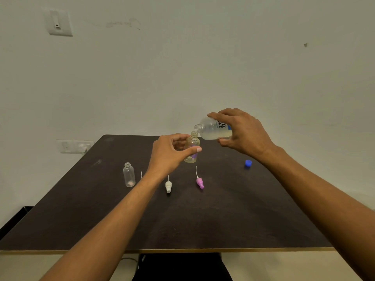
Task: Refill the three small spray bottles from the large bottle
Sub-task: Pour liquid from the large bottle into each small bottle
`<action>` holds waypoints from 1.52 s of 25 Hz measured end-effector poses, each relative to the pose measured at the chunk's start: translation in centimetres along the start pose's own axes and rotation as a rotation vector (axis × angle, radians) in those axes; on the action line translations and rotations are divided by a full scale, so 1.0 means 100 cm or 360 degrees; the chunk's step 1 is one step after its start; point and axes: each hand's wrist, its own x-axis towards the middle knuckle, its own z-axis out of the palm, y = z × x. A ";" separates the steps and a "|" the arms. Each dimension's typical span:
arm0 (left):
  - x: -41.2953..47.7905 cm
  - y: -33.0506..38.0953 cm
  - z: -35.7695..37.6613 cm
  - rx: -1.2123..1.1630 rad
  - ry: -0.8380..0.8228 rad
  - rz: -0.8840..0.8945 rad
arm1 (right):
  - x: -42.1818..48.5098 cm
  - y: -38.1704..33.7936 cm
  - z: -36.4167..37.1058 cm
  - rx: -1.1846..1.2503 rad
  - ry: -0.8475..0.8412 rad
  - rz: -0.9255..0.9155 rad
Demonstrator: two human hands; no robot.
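Two hands are engaged above the bench (203, 220). We note the right hand (245, 132) gripping the large bottle (213, 128), tilted with its open mouth just over the neck of a small bottle (192, 148) gripped by the left hand (172, 153). We record another small bottle (129, 174) standing uncapped at left; white sprayer (168, 186), pink sprayer (199, 182) and blue cap (248, 163) lie on the bench.
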 end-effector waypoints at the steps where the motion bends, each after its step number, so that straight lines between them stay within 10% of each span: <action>1: 0.000 0.000 0.000 0.0010 -0.0002 0.0003 | 0.000 0.000 0.000 -0.0003 0.0002 -0.0003; 38: -0.001 -0.003 0.001 0.0053 -0.0011 0.0003 | 0.000 0.004 0.003 0.0004 0.0027 -0.0075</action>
